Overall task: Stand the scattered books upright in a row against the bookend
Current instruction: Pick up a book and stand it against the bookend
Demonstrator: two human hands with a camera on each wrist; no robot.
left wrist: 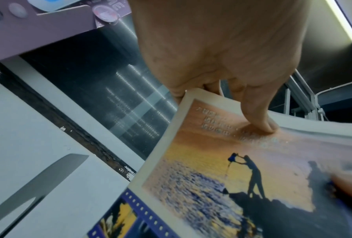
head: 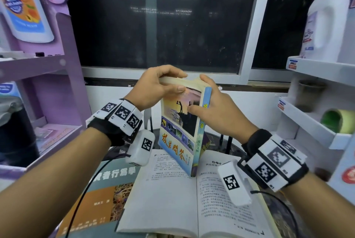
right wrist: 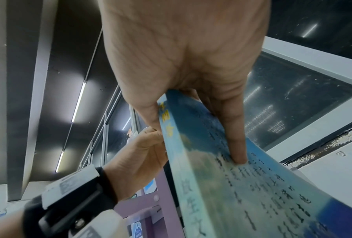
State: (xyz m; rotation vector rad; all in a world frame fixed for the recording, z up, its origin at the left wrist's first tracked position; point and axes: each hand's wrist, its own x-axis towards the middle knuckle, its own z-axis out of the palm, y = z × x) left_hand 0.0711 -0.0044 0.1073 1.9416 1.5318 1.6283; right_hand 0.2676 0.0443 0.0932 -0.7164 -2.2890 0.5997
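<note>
A paperback with a sunset cover (head: 178, 122) (left wrist: 242, 169) and a light blue spine (right wrist: 191, 169) stands tilted, its lower corner resting on an open book (head: 184, 195) that lies flat. My left hand (head: 153, 89) (left wrist: 222, 64) pinches its top left corner, thumb on the cover. My right hand (head: 215, 109) (right wrist: 191, 64) grips its spine side, thumb on the front, fingers on the back cover. A teal and orange book (head: 103, 193) lies flat at the left. A dark purple book (head: 207, 142) shows behind the paperback. I see no bookend.
A purple shelf unit (head: 48, 76) with bottles stands at the left. White shelves (head: 315, 111) at the right hold a detergent jug (head: 324, 24) and a green tape roll (head: 334, 120). A dark window (head: 163, 17) fills the back. A black cable (head: 84, 189) crosses the teal book.
</note>
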